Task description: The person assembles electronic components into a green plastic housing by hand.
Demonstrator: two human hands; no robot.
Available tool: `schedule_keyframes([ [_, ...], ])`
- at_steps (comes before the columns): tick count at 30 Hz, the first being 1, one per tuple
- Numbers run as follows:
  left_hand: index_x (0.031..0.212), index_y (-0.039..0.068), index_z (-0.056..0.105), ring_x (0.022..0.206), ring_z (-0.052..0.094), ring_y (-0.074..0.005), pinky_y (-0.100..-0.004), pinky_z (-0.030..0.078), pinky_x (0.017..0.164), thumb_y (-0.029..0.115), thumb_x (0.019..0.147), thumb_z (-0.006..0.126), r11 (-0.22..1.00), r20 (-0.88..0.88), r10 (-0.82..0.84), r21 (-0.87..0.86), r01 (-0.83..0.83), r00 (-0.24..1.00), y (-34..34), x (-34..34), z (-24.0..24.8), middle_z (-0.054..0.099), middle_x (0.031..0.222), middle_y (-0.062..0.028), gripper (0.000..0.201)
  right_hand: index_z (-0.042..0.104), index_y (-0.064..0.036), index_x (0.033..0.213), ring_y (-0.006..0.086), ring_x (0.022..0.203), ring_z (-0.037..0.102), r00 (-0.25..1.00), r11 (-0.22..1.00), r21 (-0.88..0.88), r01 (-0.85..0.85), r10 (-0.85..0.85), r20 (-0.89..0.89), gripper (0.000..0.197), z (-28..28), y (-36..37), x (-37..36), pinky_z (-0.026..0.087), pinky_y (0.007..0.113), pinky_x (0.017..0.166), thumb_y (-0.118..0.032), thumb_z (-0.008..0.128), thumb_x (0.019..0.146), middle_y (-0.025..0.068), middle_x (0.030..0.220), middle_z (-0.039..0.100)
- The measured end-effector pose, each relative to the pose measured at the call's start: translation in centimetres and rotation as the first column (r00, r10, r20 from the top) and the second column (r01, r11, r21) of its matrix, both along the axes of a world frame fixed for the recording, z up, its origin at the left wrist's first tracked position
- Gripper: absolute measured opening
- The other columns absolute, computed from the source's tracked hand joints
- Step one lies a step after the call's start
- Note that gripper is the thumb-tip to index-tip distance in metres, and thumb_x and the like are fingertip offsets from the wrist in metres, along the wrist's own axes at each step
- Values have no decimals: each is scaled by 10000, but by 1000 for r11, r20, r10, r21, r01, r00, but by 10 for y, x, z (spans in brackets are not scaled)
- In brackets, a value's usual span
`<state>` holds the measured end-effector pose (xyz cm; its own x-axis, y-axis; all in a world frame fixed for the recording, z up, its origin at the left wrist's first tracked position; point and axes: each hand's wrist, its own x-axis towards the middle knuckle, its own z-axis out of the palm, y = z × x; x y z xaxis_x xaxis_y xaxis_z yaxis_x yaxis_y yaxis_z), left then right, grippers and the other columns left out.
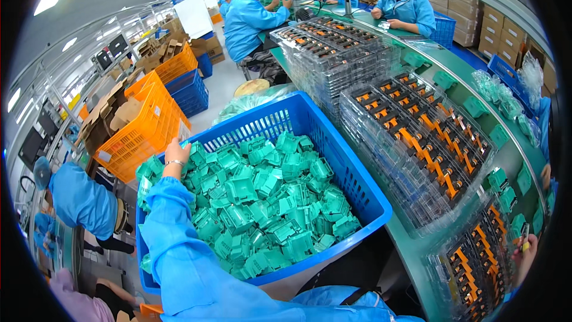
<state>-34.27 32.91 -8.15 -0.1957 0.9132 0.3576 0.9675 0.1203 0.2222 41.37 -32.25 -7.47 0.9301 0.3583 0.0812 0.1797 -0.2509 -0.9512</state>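
Observation:
A blue plastic crate [351, 173] in front of me is filled with several green plastic housings [262, 203]. My left hand [177, 152], in a blue sleeve with a thin bracelet at the wrist, reaches across the heap, and its fingers curl over the crate's far left rim. At the far right edge, my right hand [525, 259] is beside a clear tray of orange and black parts [476, 262]. It seems to pinch a small greenish piece, but little of the hand shows.
Stacks of clear trays with orange and black parts [417, 143] cover the green bench [411, 247] on the right, with loose green housings [497, 179] along its far side. Orange crates of cardboard [143, 125] stand on the left. Several people in blue coats work nearby.

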Motion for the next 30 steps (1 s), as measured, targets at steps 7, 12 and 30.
schedule_keyframes([
  [7, 1133, 7, 538, 1024, 560, -338, -398, 436, 880, 365, 732, 658, 955, 35, 262, -155, -254, 965, 31, -7, -17, 587, 1073, -225, 550, 367, -62, 1284, 26, 626, 465, 983, 983, 136, 127, -107, -148, 403, 15, 16, -52, 391, 132, 488, -224, 460, 926, -20, 832, 483],
  [12, 1038, -3, 595, 985, 578, -338, -375, 452, 854, 291, 701, 652, 988, -19, 85, -128, -87, 996, 11, -11, -15, 601, 1036, -232, 451, 391, -62, 1254, 28, 647, 475, 988, 993, 117, -32, 48, -145, 376, 27, 35, -76, 421, 132, 517, -229, 467, 926, -22, 845, 484],
  [30, 1260, 57, 408, 925, 598, -269, -386, 496, 800, 355, 909, 452, 673, 818, 368, 95, 733, -443, -297, 252, 71, 587, 1092, -132, 463, 544, -121, 975, 79, 716, 554, 967, 895, 446, 23, 93, -237, 119, -1, 68, -91, 480, 244, 572, -140, 578, 862, -26, 865, 556],
])
